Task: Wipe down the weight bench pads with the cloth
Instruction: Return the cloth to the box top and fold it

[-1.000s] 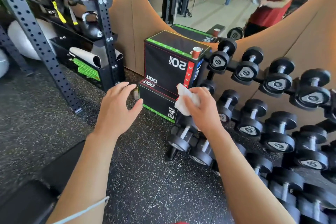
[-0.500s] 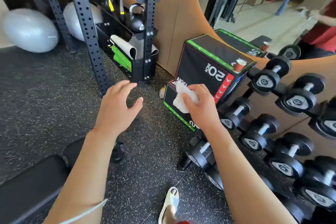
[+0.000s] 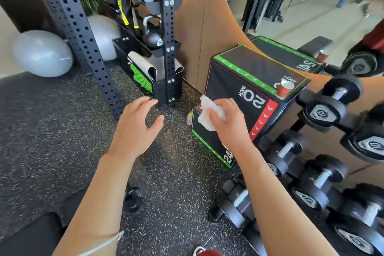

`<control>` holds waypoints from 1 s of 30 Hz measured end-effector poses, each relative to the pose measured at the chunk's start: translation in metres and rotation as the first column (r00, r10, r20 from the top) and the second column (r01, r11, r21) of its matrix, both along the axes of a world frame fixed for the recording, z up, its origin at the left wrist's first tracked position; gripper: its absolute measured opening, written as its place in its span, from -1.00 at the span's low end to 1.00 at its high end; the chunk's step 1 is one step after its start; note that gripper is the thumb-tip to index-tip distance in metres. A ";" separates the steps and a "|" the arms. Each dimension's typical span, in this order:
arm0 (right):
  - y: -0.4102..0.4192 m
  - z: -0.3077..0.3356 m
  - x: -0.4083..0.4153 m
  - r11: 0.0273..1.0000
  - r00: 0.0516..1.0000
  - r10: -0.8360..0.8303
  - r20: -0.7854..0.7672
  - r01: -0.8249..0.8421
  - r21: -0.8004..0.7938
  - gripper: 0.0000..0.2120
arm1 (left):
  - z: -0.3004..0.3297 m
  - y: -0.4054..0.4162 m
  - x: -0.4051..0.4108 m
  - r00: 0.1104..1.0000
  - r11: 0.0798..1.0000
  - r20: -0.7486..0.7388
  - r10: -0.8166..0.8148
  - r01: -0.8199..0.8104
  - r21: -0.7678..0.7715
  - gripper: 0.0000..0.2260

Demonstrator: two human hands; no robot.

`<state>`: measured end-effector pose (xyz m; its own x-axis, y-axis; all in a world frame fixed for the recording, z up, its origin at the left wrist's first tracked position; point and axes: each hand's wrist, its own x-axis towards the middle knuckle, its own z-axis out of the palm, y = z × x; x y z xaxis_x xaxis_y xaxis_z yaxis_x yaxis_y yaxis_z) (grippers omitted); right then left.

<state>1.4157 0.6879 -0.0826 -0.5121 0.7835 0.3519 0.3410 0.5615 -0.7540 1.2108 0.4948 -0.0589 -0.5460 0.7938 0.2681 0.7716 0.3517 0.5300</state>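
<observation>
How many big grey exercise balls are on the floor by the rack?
2. One exercise ball lies at far left on the floor, in front of the black upright post. A second ball shows behind that post, partly hidden. More may be hidden.

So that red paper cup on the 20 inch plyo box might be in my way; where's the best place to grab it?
Take the red paper cup around its side wall, near the middle, with the empty left hand coming from above and the open floor side. It stands upright at the box corner, with dumbbells crowding its right. Its thin wall probably crushes, so hold it lightly.
</observation>
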 end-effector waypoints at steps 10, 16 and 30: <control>0.109 -0.025 -0.031 0.998 0.999 -0.036 -0.014 0.035 -0.055 -0.91 | -0.013 0.118 -0.047 0.999 1.000 0.041 -0.008 0.009 -0.025 -0.56; 0.179 -0.038 -0.073 0.989 0.992 -0.124 0.020 0.125 -0.076 -0.88 | -0.024 0.213 -0.105 0.994 0.994 0.043 -0.102 0.104 -0.024 -0.58; 0.296 -0.022 -0.222 0.956 0.958 -0.272 0.089 0.280 -0.086 -0.88 | -0.026 0.378 -0.273 0.959 0.961 0.089 -0.269 0.273 -0.038 -0.59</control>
<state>1.1941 0.9839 -0.1050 -0.2931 0.9264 0.2365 0.5300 0.3633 -0.7662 0.9378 0.8726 -0.0849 -0.3270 0.9261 0.1880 0.7963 0.1629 0.5826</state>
